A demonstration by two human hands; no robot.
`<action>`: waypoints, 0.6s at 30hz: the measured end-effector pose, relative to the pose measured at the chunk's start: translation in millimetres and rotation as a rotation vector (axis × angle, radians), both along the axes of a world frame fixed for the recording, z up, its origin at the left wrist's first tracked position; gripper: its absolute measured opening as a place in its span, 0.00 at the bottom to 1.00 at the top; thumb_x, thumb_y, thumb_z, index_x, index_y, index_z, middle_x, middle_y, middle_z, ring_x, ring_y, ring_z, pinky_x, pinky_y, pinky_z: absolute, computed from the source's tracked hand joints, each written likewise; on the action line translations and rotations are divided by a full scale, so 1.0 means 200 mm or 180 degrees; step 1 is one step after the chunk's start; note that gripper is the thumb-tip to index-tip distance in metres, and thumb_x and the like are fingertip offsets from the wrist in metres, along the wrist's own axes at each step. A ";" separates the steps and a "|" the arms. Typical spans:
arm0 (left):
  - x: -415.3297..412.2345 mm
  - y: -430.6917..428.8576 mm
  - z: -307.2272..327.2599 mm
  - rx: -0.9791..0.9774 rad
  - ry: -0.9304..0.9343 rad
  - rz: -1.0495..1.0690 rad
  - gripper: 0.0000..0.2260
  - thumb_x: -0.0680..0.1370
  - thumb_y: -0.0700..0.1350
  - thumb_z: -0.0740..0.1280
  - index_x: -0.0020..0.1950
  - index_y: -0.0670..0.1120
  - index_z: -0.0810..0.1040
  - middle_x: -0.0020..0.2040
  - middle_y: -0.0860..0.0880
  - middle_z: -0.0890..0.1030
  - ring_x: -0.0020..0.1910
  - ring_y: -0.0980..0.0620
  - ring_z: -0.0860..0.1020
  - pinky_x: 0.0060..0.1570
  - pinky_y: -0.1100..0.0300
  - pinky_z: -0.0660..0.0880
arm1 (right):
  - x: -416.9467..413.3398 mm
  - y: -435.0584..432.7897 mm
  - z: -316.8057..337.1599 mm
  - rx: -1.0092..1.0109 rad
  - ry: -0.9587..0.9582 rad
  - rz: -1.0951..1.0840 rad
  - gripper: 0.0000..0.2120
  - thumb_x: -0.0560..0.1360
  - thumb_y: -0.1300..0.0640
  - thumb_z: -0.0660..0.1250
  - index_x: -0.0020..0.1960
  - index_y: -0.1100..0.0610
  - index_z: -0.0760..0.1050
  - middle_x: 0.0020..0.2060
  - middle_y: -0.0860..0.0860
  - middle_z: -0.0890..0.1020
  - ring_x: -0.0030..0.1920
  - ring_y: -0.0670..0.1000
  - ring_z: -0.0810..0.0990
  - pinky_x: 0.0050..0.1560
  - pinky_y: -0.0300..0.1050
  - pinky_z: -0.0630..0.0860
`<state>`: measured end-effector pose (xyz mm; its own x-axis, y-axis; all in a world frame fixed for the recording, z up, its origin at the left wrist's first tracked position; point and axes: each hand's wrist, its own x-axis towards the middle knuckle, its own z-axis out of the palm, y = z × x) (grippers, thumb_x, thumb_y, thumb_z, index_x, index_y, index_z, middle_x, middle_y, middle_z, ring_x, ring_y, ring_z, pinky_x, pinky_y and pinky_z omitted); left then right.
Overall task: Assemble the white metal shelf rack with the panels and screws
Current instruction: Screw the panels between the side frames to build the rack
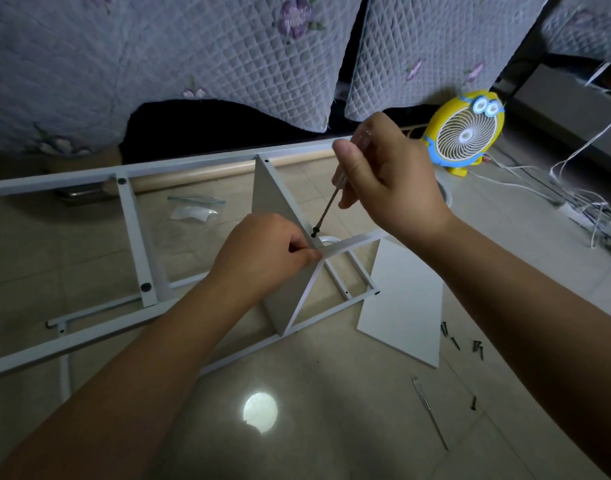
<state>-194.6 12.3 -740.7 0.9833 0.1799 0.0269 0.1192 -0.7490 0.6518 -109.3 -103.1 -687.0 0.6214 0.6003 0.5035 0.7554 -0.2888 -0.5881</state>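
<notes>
— Where the white rack frame (pixel 134 237) leaves the left edge, is its end visible?
— No, cut off. At centre the left hand (pixel 262 254) pinches the upright panel (pixel 276 202) at its corner; fingertips hidden.
— Further right?
— The right hand (pixel 383 174) has its fingers curled round the clear-handled screwdriver (pixel 326 211), tip on a dark screw (pixel 314 232). Lower right, a flat panel (pixel 404 306) and loose screws (pixel 477 349) lie on glossy tile floor (pixel 331 393), open around them.

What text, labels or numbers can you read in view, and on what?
No text is readable anywhere.
Paper slip in the plastic bag: too blurred to read.
Yellow fan: cartoon eyes only, no words.
Screwdriver, upright panel, frame: no visible markings.
</notes>
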 end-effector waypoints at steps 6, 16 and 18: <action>-0.01 0.00 0.00 -0.0079 -0.0075 0.0014 0.08 0.75 0.49 0.67 0.44 0.46 0.83 0.36 0.45 0.81 0.38 0.47 0.78 0.36 0.61 0.70 | 0.01 0.03 0.04 -0.0394 -0.0418 -0.0301 0.13 0.78 0.53 0.54 0.34 0.51 0.61 0.23 0.43 0.70 0.35 0.50 0.76 0.32 0.41 0.68; 0.01 0.00 -0.02 0.0078 -0.0001 0.0033 0.14 0.75 0.51 0.66 0.43 0.41 0.82 0.38 0.43 0.81 0.39 0.46 0.78 0.37 0.59 0.71 | 0.00 -0.05 0.14 -0.0665 0.0673 0.0312 0.10 0.78 0.63 0.61 0.39 0.52 0.69 0.35 0.51 0.82 0.26 0.48 0.79 0.26 0.39 0.75; 0.00 0.00 -0.02 0.0099 0.0021 0.0052 0.14 0.75 0.51 0.66 0.42 0.41 0.82 0.34 0.44 0.79 0.35 0.47 0.76 0.34 0.60 0.69 | -0.01 -0.04 0.14 -0.0667 0.0496 0.0247 0.11 0.76 0.60 0.64 0.36 0.53 0.69 0.32 0.55 0.82 0.25 0.48 0.79 0.27 0.38 0.76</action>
